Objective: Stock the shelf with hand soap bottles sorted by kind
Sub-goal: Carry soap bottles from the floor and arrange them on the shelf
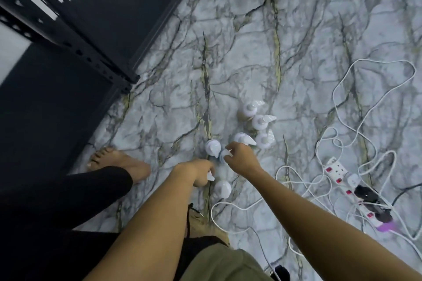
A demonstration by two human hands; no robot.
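Upright soap bottles (249,130), both hands' fingers (230,153) seemingly curled round pump tops

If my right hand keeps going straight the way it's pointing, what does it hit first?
Your right hand points up and left, already at a white pump head. Straight on, it would likely meet the neighbouring pump bottle first, though depth is hard to judge from above.

Dim, flat indoor light with a cool cast. The marble-patterned floor (296,41) shows soft shadows and no glare. Motion blur smears the pump bottles (258,121) at centre. Wide-angle distortion bends the dark shelf frame (68,36) toward ten o'clock.
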